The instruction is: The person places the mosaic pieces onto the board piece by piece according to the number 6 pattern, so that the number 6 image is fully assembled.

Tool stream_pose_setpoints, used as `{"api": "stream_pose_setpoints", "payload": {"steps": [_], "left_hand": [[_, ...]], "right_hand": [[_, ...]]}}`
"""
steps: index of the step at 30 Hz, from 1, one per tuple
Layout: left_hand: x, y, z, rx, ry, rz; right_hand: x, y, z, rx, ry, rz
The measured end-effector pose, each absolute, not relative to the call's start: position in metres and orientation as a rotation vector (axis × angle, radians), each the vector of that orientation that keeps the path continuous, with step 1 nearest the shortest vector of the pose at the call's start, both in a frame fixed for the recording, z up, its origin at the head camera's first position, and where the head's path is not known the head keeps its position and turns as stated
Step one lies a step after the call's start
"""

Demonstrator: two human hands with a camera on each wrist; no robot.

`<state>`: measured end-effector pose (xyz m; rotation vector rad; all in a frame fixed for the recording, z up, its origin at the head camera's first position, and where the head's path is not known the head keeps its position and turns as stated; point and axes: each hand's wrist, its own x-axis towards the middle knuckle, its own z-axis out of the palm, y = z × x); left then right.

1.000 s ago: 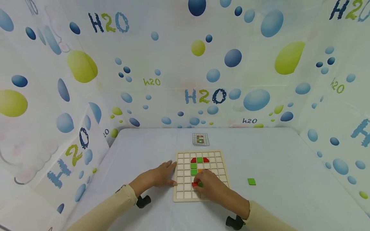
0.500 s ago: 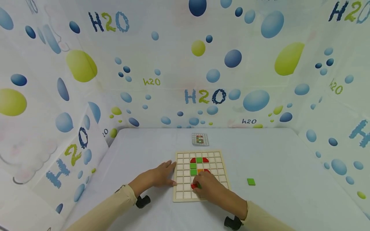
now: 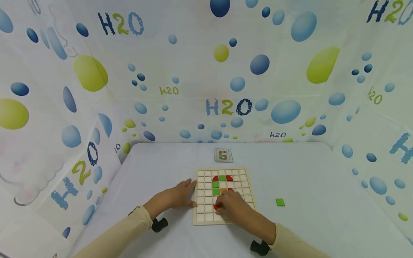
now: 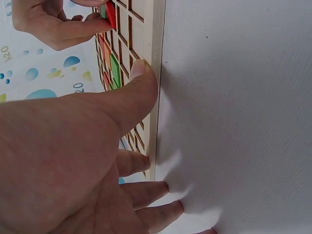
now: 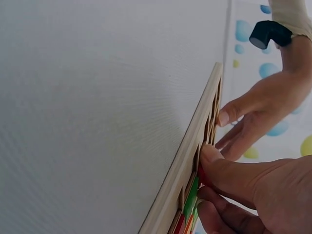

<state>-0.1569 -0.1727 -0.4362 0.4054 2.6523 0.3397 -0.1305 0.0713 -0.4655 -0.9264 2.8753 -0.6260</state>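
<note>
A wooden grid board [image 3: 200, 218] lies on the white table. My right hand [image 3: 233, 207] is over its lower middle, thumb and fingers pinching a red tile with a rounded corner [image 3: 216, 207] at a cell; the left wrist view shows this red tile [image 4: 111, 14] between the fingertips. A green tile [image 5: 191, 199] sits beside it, partly hidden by the fingers. Farther up the board are red, green and orange tiles [image 3: 223, 190], some covered by the hand. My left hand [image 3: 180, 195] rests at the board's left edge, fingers spread, thumb on the frame.
To the right of the board lies a loose green square tile [image 3: 280, 202]. Behind the board is a small card [image 3: 223, 155] printed with a grid and a coloured pattern. A patterned curtain [image 3: 187, 71] surrounds the table at the back and sides.
The red tile has turned slightly and sits lower at its cell, with its rounded corner now showing. My right hand has shifted only a little; the left hand stays put.
</note>
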Motion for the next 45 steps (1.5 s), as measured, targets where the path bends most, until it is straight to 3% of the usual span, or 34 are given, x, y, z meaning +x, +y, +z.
{"api": "stream_pose_setpoints", "payload": {"steps": [45], "left_hand": [[-0.1571,-0.1729,-0.4382,0.414,2.656,0.310]], "right_hand": [[-0.1350,0.0776,-0.4677,-0.992,2.891,-0.671]]}}
